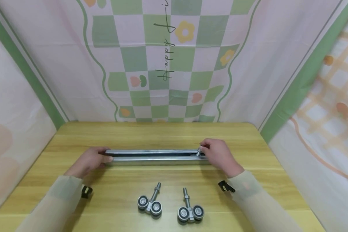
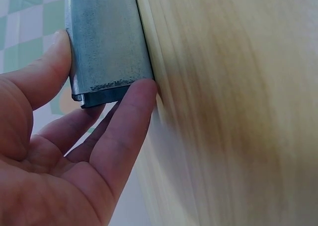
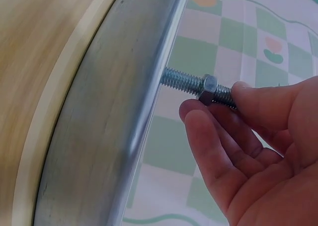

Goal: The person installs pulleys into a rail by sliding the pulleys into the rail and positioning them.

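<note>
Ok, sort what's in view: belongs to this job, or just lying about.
Belongs to the job:
metal rail, held by the left hand
threaded stem with nut, pinched by the right hand
left trolley and right trolley, probably: similar stems

Just surroundings, nothing loose:
wooden table
patterned cloth

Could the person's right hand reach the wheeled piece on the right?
Probably yes: only bare tabletop shows between the near side of the rail and that wheeled piece. The right hand pinches a threaded bolt, though, so it would likely need to let go first.
</note>
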{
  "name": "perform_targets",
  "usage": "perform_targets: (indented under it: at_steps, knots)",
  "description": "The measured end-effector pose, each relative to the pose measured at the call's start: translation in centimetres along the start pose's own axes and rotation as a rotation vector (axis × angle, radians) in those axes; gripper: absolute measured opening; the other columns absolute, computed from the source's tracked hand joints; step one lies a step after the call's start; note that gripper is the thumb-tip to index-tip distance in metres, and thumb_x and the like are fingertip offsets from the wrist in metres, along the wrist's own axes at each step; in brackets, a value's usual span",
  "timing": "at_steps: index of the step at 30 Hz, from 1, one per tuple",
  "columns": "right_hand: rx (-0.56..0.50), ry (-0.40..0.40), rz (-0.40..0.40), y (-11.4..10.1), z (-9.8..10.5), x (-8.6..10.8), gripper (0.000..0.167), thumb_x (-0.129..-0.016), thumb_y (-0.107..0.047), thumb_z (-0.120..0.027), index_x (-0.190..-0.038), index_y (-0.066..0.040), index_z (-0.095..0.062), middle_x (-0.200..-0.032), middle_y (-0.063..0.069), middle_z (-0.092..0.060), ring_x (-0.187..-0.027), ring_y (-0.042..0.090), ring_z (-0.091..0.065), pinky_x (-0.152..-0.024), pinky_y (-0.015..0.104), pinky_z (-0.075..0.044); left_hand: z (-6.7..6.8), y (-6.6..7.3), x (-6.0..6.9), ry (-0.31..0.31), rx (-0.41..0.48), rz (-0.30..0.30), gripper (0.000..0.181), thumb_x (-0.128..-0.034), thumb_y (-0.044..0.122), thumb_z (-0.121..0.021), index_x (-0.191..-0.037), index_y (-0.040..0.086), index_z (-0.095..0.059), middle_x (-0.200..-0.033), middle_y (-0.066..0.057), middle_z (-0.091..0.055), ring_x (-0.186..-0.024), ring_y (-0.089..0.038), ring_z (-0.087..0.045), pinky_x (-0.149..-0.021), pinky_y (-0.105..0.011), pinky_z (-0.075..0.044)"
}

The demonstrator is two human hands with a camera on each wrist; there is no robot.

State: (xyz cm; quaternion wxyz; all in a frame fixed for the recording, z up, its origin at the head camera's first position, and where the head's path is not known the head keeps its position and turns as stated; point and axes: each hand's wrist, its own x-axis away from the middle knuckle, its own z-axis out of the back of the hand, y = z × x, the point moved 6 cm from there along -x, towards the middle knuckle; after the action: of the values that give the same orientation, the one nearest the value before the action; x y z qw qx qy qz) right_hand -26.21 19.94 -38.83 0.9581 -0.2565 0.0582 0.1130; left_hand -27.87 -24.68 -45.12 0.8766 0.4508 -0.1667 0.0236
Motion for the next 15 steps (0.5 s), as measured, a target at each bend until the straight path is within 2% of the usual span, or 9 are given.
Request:
perform_targets:
  at_steps: [8, 15]
  knots:
    - [0.024, -0.011, 0.020, -1.0, -0.7, -0.4, 0.015, -0.096, -0.014, -0.066, -0.106, -0.006, -0.074, -0.100, 0.006, -0.072, -0.087, 0.020, -0.066, -0.076, 0.041, -0.056, 0.1, 0.0, 0.0, 0.005, -0.007, -0.006, 0.061, -0.0916, 0.015, -0.073, -0.142, -0.008, -0.047, -0.137, -0.029, -0.050, -0.102, -0.027, -0.061, -0.081, -0.036, -0.057]
    - [0.039, -0.028, 0.049, -2.4, -1.5, -0.8, 0.014, -0.096, -0.015, -0.067, -0.105, -0.007, -0.074, -0.098, 0.005, -0.072, -0.085, 0.018, -0.065, -0.076, 0.039, -0.056, 0.0, 0.0, 0.0, 0.008, -0.002, 0.003, 0.063, -0.0915, 0.015, -0.074, -0.143, -0.007, -0.045, -0.139, -0.029, -0.048, -0.104, -0.028, -0.060, -0.081, -0.036, -0.057]
